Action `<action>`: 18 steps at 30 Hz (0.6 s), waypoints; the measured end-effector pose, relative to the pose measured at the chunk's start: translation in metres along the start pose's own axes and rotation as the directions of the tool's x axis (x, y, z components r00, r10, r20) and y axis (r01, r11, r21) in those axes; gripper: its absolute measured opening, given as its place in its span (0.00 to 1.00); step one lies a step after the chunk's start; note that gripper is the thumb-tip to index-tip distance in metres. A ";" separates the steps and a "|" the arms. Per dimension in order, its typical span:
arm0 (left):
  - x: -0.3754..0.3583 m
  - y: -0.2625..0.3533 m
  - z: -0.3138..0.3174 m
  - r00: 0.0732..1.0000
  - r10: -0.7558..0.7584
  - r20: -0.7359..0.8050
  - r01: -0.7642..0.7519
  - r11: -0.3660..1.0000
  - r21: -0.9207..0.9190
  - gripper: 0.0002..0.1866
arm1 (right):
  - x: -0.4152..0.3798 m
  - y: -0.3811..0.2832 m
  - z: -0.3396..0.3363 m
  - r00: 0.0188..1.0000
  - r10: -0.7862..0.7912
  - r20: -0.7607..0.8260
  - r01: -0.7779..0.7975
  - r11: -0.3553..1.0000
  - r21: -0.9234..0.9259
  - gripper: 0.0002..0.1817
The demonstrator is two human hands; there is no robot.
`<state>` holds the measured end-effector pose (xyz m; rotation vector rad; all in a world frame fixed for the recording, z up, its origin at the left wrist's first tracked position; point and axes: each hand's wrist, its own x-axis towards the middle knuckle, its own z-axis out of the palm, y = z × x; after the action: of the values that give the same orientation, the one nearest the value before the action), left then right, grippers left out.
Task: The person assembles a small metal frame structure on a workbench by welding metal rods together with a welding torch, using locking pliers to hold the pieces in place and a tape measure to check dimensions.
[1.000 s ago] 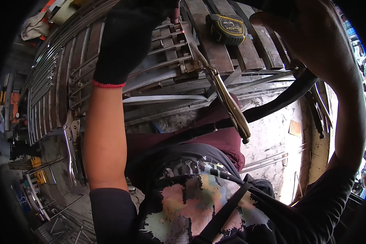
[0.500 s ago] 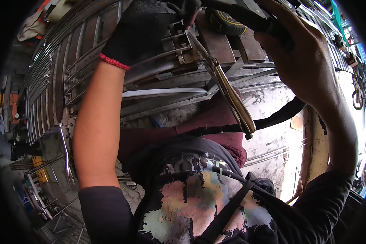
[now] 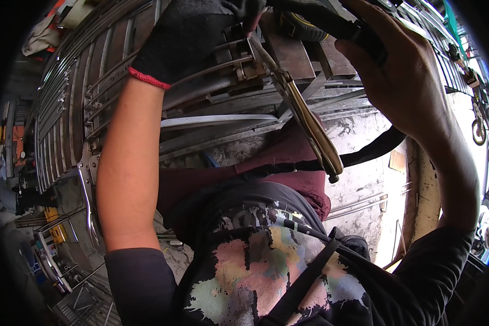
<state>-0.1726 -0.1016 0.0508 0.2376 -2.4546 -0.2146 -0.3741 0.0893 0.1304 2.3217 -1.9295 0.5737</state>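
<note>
My left hand (image 3: 193,41) wears a black glove with a red cuff and rests over the metal work at the top. Its fingers look closed beside the front of a black welding torch (image 3: 323,19); what they grip is hidden. Bare, my right hand (image 3: 399,76) wraps around the torch's handle. From there a thick black cable (image 3: 377,149) loops down and across my lap. Below the left fingers, a pair of locking pliers (image 3: 307,122) hangs from the steel parts (image 3: 250,70), its handles pointing toward me. Close to the torch lies a black and yellow tape measure (image 3: 304,27).
A rack of steel bars (image 3: 73,108) spreads across the left and under the work. More locking pliers (image 3: 88,201) hang at its near left edge. Thin rods (image 3: 358,209) lie on the stained floor. A chain (image 3: 478,117) hangs at the far right.
The view and the left forearm have shifted slightly, and handwriting on a bar beside the glove now shows. Both hands keep nearly the same place and hold.
</note>
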 end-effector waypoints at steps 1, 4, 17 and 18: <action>0.003 0.011 -0.004 0.989 -0.143 0.038 0.147 0.974 -0.174 0.10 | 0.000 0.008 0.001 1.000 0.000 0.013 0.000 1.000 0.029 0.28; 0.002 0.007 -0.003 0.982 -0.174 0.076 0.187 0.958 -0.218 0.10 | 0.000 0.021 0.006 0.999 0.029 0.042 -0.031 0.998 0.061 0.28; -0.001 0.006 0.005 0.867 -0.463 0.184 0.393 0.409 -0.824 0.11 | -0.002 0.001 0.004 0.994 -0.094 -0.057 0.093 0.996 -0.017 0.26; -0.001 0.005 0.005 0.885 -0.433 0.173 0.376 0.444 -0.813 0.11 | -0.001 -0.001 0.002 0.997 -0.062 -0.046 0.060 0.997 -0.039 0.26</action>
<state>-0.1752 -0.0957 0.0475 0.3901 -1.8991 -1.5319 -0.3725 0.0901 0.1281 2.3137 -1.8257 0.5759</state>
